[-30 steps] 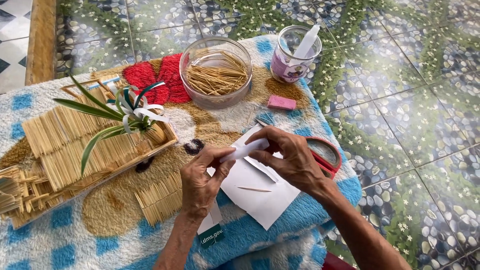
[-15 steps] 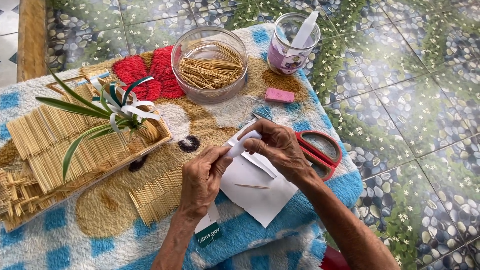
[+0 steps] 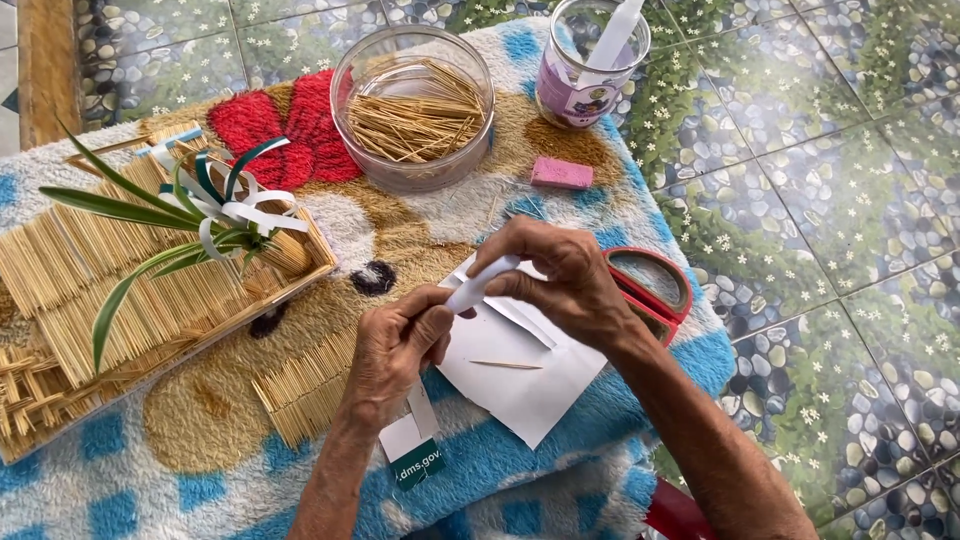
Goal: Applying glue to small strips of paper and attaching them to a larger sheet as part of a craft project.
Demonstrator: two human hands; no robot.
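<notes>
2 bare hands over a white paper sheet, left hand and right hand both pinching a white paper strip, red scissors beside, glass bowl of sticks beyond.

My right hand covers the near half of the red-handled scissors, blades and all. My left hand hides the lower end of the small white paper strip I pinch. The woven tray of tan straw sticks runs off the left edge. The clear plastic cup is cut off at the top.
</notes>
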